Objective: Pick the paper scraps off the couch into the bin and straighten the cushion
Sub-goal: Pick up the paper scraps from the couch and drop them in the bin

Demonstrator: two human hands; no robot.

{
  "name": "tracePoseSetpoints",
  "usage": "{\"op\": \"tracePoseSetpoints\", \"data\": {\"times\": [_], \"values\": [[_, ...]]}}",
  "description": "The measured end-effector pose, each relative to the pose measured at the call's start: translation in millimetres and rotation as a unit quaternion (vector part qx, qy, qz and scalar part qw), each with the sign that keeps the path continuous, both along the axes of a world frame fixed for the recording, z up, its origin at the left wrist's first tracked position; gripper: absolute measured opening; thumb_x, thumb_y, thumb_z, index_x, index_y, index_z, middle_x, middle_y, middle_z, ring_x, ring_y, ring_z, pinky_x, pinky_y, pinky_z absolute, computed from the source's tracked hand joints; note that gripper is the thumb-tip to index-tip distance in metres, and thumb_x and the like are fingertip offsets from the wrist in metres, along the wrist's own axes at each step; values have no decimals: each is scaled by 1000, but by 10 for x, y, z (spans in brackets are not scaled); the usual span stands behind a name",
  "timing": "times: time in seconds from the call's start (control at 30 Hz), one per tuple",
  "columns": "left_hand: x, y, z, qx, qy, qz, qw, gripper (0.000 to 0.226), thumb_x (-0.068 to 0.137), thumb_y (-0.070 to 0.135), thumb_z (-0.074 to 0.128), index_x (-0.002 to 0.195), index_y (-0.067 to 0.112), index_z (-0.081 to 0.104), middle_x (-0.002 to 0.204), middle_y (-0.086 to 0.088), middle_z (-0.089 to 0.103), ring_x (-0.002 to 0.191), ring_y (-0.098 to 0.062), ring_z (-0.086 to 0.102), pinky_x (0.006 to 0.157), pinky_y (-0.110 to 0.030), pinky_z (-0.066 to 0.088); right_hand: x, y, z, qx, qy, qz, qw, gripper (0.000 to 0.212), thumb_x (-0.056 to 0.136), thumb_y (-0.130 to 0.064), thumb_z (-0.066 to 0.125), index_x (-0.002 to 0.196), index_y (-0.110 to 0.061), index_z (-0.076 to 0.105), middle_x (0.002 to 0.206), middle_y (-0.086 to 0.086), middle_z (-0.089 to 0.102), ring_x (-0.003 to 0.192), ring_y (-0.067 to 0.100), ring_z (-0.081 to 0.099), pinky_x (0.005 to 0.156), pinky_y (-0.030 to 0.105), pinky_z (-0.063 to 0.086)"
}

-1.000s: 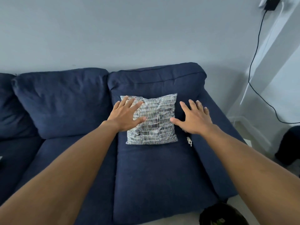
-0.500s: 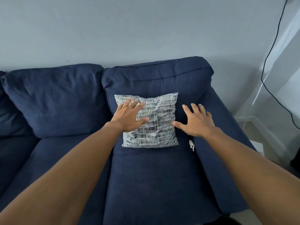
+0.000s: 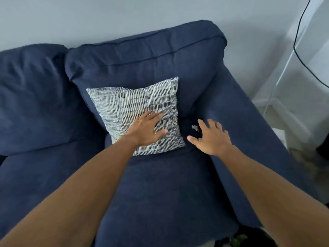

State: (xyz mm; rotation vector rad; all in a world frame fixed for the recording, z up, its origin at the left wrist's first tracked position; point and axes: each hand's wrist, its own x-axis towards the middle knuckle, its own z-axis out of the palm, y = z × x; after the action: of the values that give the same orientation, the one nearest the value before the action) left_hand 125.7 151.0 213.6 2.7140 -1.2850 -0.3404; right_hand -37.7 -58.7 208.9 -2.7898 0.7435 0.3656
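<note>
A person leans over a navy couch (image 3: 160, 184), both bare arms stretched forward; the left hand (image 3: 146, 130) lies flat, fingers spread, on the lower right part of a patterned cushion (image 3: 131, 107), gripping nothing; the cushion leans against the back pad (image 3: 142, 59) of the right-hand seat, tilted, its top right corner higher than its left; the right hand (image 3: 211, 138) is open with fingers apart and holds nothing, just right of the cushion's lower corner and above the seat near the armrest (image 3: 249, 113); whether it touches the fabric cannot be told; a small pale scrap (image 3: 195, 127) of paper lies on the seat in the gap between cushion and armrest, just beside the right hand's fingertips (image 3: 200, 121) and apart from the cushion; a dark bin (image 3: 240, 237) shows only partly at the bottom edge, below the seat's front; a black cable (image 3: 300, 56) hangs down the wall at right.
</note>
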Motion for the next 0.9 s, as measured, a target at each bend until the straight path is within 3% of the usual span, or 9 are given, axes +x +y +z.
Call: {"op": "tracePoseSetpoints", "data": {"times": [0.23,0.3,0.4,0.67,0.9], "values": [[183,-645,-758,-37,80,-75,993,75,94,64,42,156,27,26,161,-4,34,152,-25,21,122,-51,22,66,-167,-781,83,-7,-116,990,77,91,-67,46,151,-23,27,151,9,30,137,33,31,99,49,42],[232,-815,-948,-39,96,-91,990,74,94,61,45,156,25,28,160,-4,36,152,-23,22,123,-47,22,85,-177,-970,98,-19,-153,983,66,93,-62,49,144,-22,35,144,9,36,129,32,40,91,44,45],[351,-1085,-1241,-34,119,-109,986,73,96,57,49,156,23,29,160,-4,37,152,-24,22,124,-42,20,154,-192,-1247,109,-28,-196,974,61,96,-55,50,143,-18,38,140,10,42,123,32,50,89,43,47],[514,-1564,-1968,-62,136,-137,979,69,95,49,57,153,17,39,152,-5,49,141,-28,41,118,-37,30,365,-197,-1903,73,-33,-289,954,50,101,-44,47,133,-6,45,125,17,61,110,36,63,80,41,51],[610,-1946,-2453,-63,128,-107,984,67,92,49,58,150,18,42,149,-10,50,136,-33,44,113,-38,33,482,-263,-2372,42,-64,-287,955,43,102,-40,47,129,-7,49,118,16,66,104,34,66,78,39,53]]}}
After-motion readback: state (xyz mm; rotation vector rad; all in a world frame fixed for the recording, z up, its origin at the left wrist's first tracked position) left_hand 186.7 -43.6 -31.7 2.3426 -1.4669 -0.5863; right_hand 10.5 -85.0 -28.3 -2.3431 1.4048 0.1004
